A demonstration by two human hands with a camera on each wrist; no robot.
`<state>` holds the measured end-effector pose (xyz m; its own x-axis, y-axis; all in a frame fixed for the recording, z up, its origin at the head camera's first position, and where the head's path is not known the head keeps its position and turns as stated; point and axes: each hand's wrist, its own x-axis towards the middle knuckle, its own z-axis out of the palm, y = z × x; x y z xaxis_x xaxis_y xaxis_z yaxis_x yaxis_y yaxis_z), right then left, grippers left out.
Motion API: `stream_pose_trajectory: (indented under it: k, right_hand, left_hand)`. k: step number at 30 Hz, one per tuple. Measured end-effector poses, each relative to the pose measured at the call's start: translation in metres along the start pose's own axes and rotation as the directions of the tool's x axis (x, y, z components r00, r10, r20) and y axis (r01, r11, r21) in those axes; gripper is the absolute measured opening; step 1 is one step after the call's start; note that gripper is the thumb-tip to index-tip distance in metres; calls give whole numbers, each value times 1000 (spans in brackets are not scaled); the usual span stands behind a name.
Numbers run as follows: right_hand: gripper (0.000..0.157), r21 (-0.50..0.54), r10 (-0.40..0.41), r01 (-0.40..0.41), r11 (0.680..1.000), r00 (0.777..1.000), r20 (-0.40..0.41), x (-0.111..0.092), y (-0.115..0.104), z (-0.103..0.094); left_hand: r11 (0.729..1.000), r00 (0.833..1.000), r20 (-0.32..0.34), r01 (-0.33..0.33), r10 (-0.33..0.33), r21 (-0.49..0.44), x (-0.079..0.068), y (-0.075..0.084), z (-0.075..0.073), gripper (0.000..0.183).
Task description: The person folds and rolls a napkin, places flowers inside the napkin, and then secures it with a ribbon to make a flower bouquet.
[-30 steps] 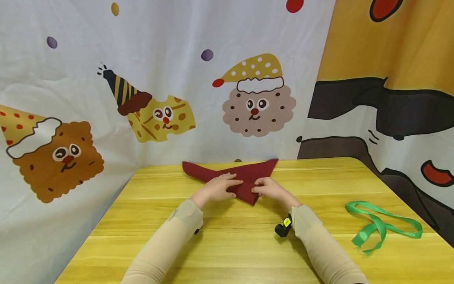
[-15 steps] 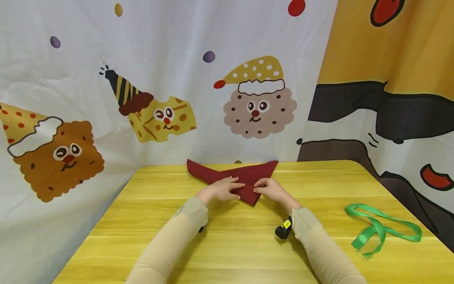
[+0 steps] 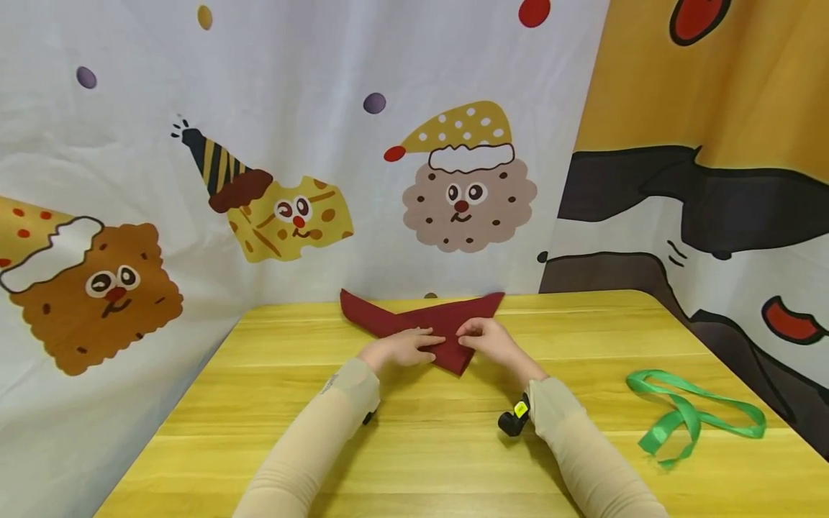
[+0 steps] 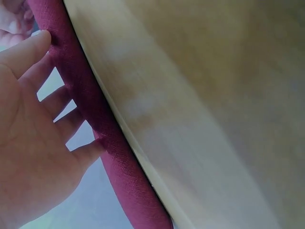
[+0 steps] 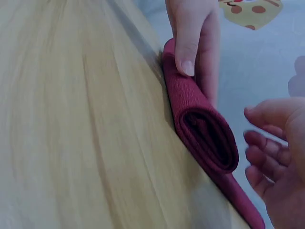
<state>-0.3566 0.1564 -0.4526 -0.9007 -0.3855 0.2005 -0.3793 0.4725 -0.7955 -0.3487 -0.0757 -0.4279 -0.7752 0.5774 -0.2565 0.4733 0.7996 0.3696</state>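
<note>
A dark red cloth napkin (image 3: 453, 316), folded and partly rolled, lies near the table's far edge with two pointed ends spread left and right. In the right wrist view, the end of the rolled napkin (image 5: 190, 95) shows several layers wound inside each other. My left hand (image 3: 404, 347) rests on the napkin's left part, and in the left wrist view that hand (image 4: 38, 129) has its fingers spread and reaching over the cloth. Beside the roll's right end is my right hand (image 3: 492, 342); the right wrist view shows this hand (image 5: 286, 148) apart from the cloth, fingers loosely bent, holding nothing.
A loose green ribbon (image 3: 662, 430) lies in loops on the right of the wooden table (image 3: 447, 453). Behind the far edge hangs a white curtain (image 3: 298, 72) printed with cartoon food. A small black camera (image 3: 512, 423) sits at my right wrist.
Over the last second my left hand has slid right along the cloth, and the napkin's left tip has shifted slightly right. My right hand has moved a little up and left.
</note>
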Motion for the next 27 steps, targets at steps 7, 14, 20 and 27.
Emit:
stream_pose_trajectory:
  k: [7, 14, 20, 27]
  right_hand:
    - [9, 25, -107, 105, 994, 988, 109, 0, -5, 5]
    - [11, -6, -54, 57, 998, 977, 205, -3, 6, 10]
    - [20, -31, -54, 65, 997, 960, 274, -4, 9, 13]
    - [37, -79, -104, 135, 988, 944, 315, -6, 4, 14]
  left_hand:
    - [994, 1000, 1, 3, -3, -111, -2, -5, -4, 48]
    - [978, 999, 19, -22, 27, -205, -3, -15, -4, 46]
    - [957, 998, 25, -41, 50, -287, -3, -25, -7, 42]
    - [956, 996, 53, -57, 76, -289, -1, -29, -10, 45]
